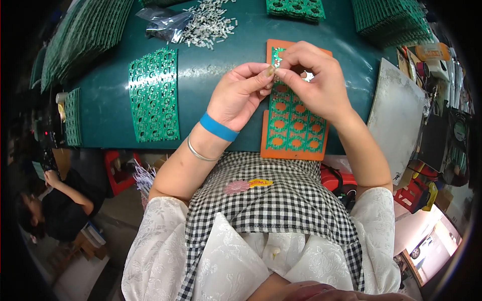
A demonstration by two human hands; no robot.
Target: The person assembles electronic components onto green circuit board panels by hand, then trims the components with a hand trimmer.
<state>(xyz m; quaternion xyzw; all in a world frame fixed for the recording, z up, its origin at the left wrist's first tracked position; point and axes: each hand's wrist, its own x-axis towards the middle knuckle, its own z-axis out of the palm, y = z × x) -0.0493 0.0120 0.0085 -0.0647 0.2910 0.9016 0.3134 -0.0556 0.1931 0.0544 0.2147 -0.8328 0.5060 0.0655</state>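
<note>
Green panel (289, 133): right side of my worktop (103, 108), on orange board (296, 154).
Panel's long axis: near to far.
My left hand (242, 93), right hand (319, 78): fingertips pinched together, above panel; grip contents too small to tell.

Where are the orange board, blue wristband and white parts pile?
Orange board (292, 155), head view: bare lower rim.
Blue wristband (218, 128), head view: its middle.
White parts pile (207, 25), head view: its middle.

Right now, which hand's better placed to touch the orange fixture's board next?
Probably the right hand: it's above the green board on the orange fixture, while the left hand is mostly left of it.
</note>
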